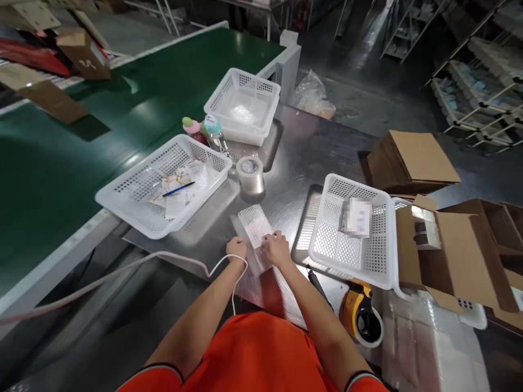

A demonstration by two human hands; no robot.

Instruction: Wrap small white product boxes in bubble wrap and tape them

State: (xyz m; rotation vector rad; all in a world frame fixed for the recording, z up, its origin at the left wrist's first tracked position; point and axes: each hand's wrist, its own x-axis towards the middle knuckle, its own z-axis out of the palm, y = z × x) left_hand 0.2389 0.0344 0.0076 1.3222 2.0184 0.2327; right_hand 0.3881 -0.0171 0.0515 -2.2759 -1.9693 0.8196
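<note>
A clear bubble-wrap piece (256, 226) lies on the metal table (294, 144) in front of me, with clear film trailing toward my body. My right hand (276, 248) rests on its right side, fingers curled in and pressed onto the wrap; what they pinch is too small to make out. At the left edge of the film is my left hand (236, 248), its fingers closed; whatever they may hold is hidden. A white cord loops around my left wrist. Just beyond the wrap stands a roll of clear tape (250, 175).
White baskets stand at left (137, 204), back (245, 136) and right (386, 234). Two bottles (204, 130) are between the first two. A yellow tape dispenser (354, 310), black tool (318, 286) and open cartons (461, 245) are at right. A green conveyor (163, 81) runs behind.
</note>
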